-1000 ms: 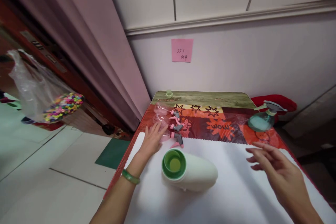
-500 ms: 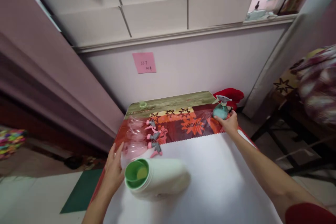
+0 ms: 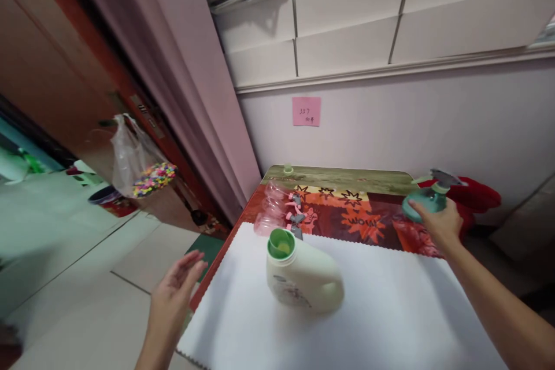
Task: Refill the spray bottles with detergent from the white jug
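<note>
At the table's right side, my right hand is closed around the body of a teal spray bottle with a grey trigger head. My left hand is held off the left edge of the table, fingers stretched out, with nothing in it. A pale green jug with a green open mouth stands on the white sheet, between the two hands. Behind the jug, several clear pink spray bottles lie on their sides, their grey and pink trigger heads pointing right. The jug partly hides the nearest one.
A small green cap sits at the table's back left. A red cloth or bag is beyond the right corner. On the left, a plastic bag of colourful bits hangs at the door. A pink note is on the wall.
The view has swung left. My left hand has moved away from the pink bottles and off the table edge. My right hand still grips the teal spray bottle, which now looks more tilted.
</note>
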Demonstrator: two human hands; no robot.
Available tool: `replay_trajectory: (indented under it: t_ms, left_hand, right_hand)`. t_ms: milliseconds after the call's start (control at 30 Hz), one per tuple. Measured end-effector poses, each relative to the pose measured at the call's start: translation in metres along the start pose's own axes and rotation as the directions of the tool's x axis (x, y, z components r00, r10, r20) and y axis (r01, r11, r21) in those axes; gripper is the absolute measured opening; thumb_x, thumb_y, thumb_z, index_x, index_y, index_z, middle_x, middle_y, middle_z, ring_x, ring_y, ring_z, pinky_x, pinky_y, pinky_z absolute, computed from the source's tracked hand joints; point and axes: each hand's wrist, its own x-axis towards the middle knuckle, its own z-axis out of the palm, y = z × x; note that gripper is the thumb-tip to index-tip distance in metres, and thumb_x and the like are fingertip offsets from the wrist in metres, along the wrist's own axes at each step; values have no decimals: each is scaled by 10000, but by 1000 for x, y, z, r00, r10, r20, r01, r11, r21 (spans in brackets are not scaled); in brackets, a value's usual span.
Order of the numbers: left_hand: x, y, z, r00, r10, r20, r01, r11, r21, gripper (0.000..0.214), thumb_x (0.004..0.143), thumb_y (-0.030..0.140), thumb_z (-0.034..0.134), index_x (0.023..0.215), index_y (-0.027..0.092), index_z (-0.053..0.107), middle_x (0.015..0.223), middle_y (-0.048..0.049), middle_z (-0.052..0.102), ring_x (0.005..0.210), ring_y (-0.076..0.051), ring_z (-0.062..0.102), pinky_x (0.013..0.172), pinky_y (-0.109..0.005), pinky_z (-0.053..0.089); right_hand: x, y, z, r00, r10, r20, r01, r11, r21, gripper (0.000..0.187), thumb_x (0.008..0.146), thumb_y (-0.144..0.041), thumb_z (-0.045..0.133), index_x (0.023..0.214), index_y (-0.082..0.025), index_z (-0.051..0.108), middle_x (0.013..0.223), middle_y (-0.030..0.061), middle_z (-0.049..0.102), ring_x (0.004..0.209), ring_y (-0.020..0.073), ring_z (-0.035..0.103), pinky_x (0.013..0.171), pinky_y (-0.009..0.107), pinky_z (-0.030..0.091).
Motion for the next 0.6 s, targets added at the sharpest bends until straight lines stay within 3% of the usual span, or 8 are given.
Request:
replay_trajectory:
  t_ms: [67, 133, 233, 300, 333, 400, 467, 600]
  left_hand:
    - [-5, 27, 5, 988, 156, -9, -156, 986, -53, 657, 704, 605, 793, 1189, 188, 648, 1229, -139, 715, 1049, -291, 714, 1046, -488, 516]
    - [-10, 47, 19, 943, 307, 128, -299, 951, -72, 663, 743, 566, 788, 1269, 205, 608, 1295, -144, 682, 1135, -295, 681, 1085, -496, 485]
    - [-19, 58, 53, 802, 365, 473, -388, 920, -53, 843, 655, 521, 877, 1380, 241, 550, 1414, -152, 617, 1311, -331, 580, 1146, -497, 420]
    - [-27, 55, 81, 710, 373, 597, -412, 908, -77, 997, 574, 497, 931, 1439, 250, 502, 1494, -152, 552, 1368, -345, 528, 1160, -493, 396]
    - [-31, 51, 94, 689, 379, 618, -403, 909, -108, 1042, 545, 495, 944, 1447, 235, 491, 1490, -158, 554, 1359, -349, 535, 1150, -491, 403]
    - [-40, 44, 118, 689, 360, 629, -334, 928, -166, 1014, 529, 517, 940, 1394, 182, 529, 1353, -164, 651, 1237, -344, 623, 1077, -482, 468]
    - [-46, 38, 134, 718, 335, 610, -265, 942, -205, 873, 557, 533, 915, 1274, 148, 599, 1160, -140, 731, 1067, -316, 693, 972, -456, 530]
    - [-47, 35, 148, 780, 391, 489, -312, 920, -237, 625, 609, 498, 875, 1080, 144, 664, 994, -98, 748, 890, -256, 700, 849, -395, 557]
  right_hand:
    - [-14, -40, -20, 999, -47, -13, 48, 991, 128, 910, 544, -623, 864, 1300, -245, 526, 1291, 203, 640, 1200, 444, 597, 994, 553, 438]
    - [-31, -79, -40, 989, -142, -31, 146, 965, 216, 990, 536, -555, 918, 1377, -275, 477, 1384, 197, 592, 1241, 401, 580, 1028, 511, 437]
    - [-63, -121, -63, 981, -195, 11, 178, 917, 357, 853, 563, -512, 919, 1287, -243, 556, 1224, 133, 683, 1119, 326, 652, 989, 475, 496]
    - [-86, -133, -72, 970, -231, 81, 170, 875, 454, 757, 587, -507, 905, 1222, -231, 601, 1128, 87, 711, 1037, 286, 677, 944, 449, 531]
    - [-97, -135, -74, 963, -245, 114, 158, 851, 501, 720, 599, -514, 895, 1199, -229, 617, 1095, 71, 716, 1005, 275, 683, 920, 441, 544]
    - [-117, -132, -77, 952, -255, 168, 115, 809, 576, 660, 624, -533, 876, 1162, -231, 642, 1061, 55, 721, 962, 272, 688, 872, 431, 563]
    - [-133, -122, -79, 946, -246, 211, 68, 788, 612, 622, 639, -534, 870, 1142, -236, 655, 1054, 55, 724, 946, 278, 691, 842, 426, 573]
    - [-152, -96, -88, 951, -203, 234, 29, 810, 586, 628, 645, -521, 870, 1164, -241, 653, 1072, 65, 727, 961, 292, 695, 857, 441, 575]
